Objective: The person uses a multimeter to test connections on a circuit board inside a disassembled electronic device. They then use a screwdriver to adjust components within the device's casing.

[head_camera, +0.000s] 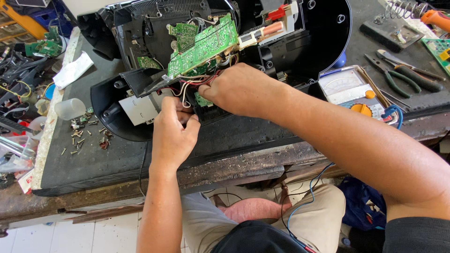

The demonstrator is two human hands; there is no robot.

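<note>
Green circuit board [202, 46] tilted up in opened black stereo housing [300, 51]; left hand [172, 133] and right hand [239, 90] both pinching wire bundle [190, 85] beneath it.

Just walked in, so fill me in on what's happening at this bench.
A person sits at a workbench with an opened black plastic casing in front of them. Both hands work in the wire bundle under a tilted green circuit board. The left hand pinches at the wires from below; the right hand reaches in from the side, its fingers hidden. Loose screws lie to the left, and a multimeter and pliers to the right.
</note>
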